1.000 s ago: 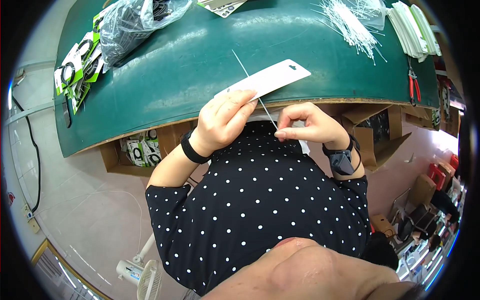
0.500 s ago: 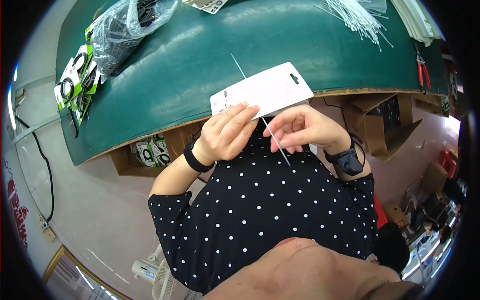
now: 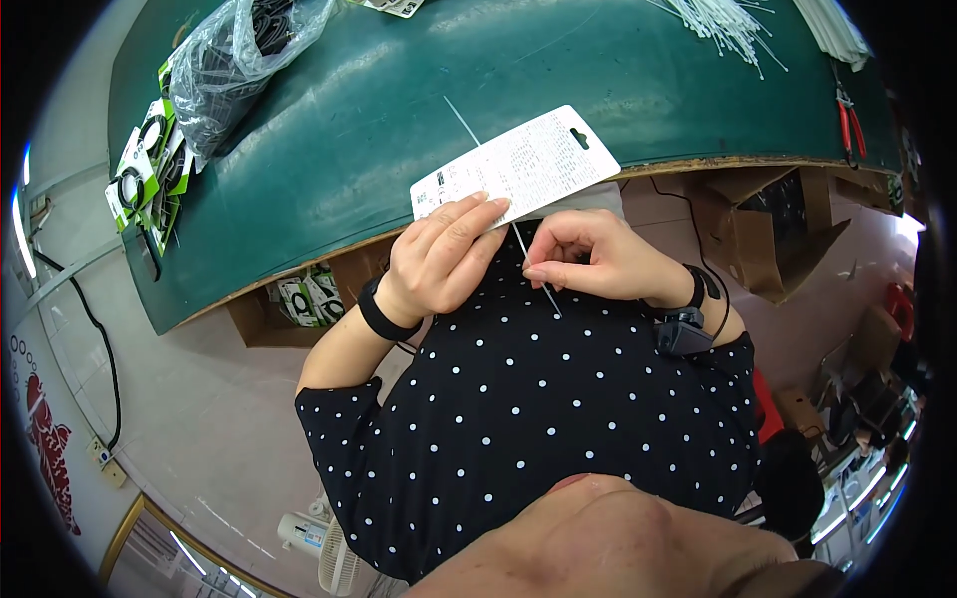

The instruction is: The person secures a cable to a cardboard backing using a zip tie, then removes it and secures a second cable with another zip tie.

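Observation:
A white printed packaging card (image 3: 553,159) with a hanger slot lies tilted over the near edge of the table. My left hand (image 3: 439,254) grips its near left edge, fingers on top; the thumb is hidden. A thin white cable tie (image 3: 462,120) runs beneath the card, one end sticking out on the far side and the other toward my body. Close to the card's near edge, my right hand (image 3: 593,254) pinches the near part of the tie between thumb and forefinger. Whatever lies under the card is hidden.
On the green table (image 3: 339,149), a clear bag of black cables (image 3: 224,80) and carded cables (image 3: 150,169) lie at the left. A bundle of cable ties (image 3: 723,30) and red-handled pliers (image 3: 850,130) lie at the right. Cardboard boxes (image 3: 743,234) stand below the table.
My right fingers, loosely apart beside the tie before, have closed on it. The card has tilted slightly, its right end farther from me. My left hand keeps its grip.

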Available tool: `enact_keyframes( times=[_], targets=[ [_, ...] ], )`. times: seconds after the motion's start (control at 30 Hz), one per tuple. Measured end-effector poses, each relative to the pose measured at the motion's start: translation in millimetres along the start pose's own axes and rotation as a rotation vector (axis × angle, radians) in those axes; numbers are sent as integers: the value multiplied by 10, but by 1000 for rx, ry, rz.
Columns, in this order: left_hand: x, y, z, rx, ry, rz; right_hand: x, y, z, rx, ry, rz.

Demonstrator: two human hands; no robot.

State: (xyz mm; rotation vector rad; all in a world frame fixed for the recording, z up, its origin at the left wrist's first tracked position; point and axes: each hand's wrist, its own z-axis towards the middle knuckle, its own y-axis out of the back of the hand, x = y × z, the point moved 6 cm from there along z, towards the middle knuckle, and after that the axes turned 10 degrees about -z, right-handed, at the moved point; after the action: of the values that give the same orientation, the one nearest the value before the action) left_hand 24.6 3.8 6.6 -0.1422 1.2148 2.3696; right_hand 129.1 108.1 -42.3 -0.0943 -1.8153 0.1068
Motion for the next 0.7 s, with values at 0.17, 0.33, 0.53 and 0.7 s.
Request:
enact_keyframes(
  times=[0.17,0.33,0.53,0.7],
  targets=[
    [7,46,58,12,32,-50,24,15,24,39,22,-95],
    [137,216,229,-10,127,-97,138,149,111,-16,38,-27],
    [512,233,132,-252,735,-659,728,374,183,-235,285,-372],
    [621,-15,-158,-299,1335,-1248,786,346,278,-398,418,-617]
  ],
)
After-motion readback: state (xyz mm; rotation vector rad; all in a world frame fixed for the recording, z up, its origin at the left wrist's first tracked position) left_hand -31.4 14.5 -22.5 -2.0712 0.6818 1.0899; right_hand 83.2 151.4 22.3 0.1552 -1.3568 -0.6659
